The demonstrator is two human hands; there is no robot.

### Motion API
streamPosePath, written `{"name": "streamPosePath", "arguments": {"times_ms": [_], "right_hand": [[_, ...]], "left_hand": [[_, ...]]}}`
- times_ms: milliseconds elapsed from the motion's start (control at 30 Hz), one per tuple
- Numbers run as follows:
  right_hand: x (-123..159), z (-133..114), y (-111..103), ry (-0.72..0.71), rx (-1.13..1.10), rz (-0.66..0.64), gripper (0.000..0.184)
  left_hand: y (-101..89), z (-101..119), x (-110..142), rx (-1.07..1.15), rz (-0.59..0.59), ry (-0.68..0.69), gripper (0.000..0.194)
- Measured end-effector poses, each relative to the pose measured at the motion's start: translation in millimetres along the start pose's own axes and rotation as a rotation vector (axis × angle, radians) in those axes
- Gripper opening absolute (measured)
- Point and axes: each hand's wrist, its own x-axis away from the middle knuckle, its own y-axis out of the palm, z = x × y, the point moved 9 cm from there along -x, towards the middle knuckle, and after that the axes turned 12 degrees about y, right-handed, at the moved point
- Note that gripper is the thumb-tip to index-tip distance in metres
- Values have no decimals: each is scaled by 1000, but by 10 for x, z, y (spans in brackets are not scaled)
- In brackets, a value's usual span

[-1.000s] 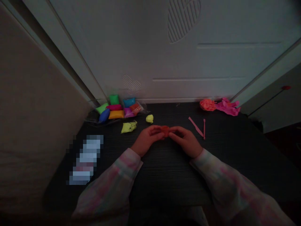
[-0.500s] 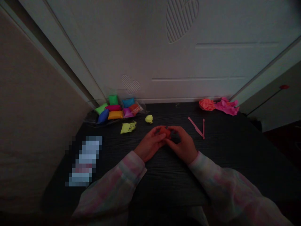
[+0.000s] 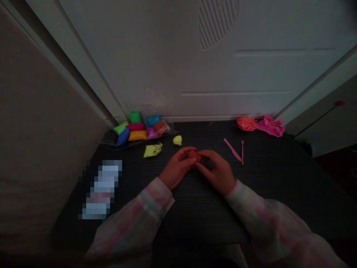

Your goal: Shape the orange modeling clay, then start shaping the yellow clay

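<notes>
A small red lump of modelling clay is pinched between both hands above the middle of the dark table. The fingers and thumb of my left hand close round its left side. From the right, my right hand presses it with thumb and fingertips. Part of the lump is hidden by the fingers. Just beyond my left hand lie a yellow clay lump and a torn yellow packet. To the right of my right hand are a pink plastic knife-shaped tool and a thin pink stick tool.
A clear bag with several coloured clay packets lies at the back left. An orange crumpled piece and a pink one sit at the back right. A blurred-out flat object is at left. A white door stands behind the table.
The fingers have shifted slightly on the red clay, and the lump looks a little turned between them. Both hands stay in nearly the same place. The other objects lie as before.
</notes>
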Motion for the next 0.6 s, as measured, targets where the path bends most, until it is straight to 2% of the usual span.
{"name": "streamPosePath", "arguments": {"times_ms": [233, 600], "right_hand": [[-7, -3, 29, 18, -24, -39, 27], [-28, -13, 22, 50, -86, -77, 16]], "left_hand": [[-29, -17, 9, -70, 10, -20, 27], [-22, 24, -13, -130, -12, 3, 21]]}}
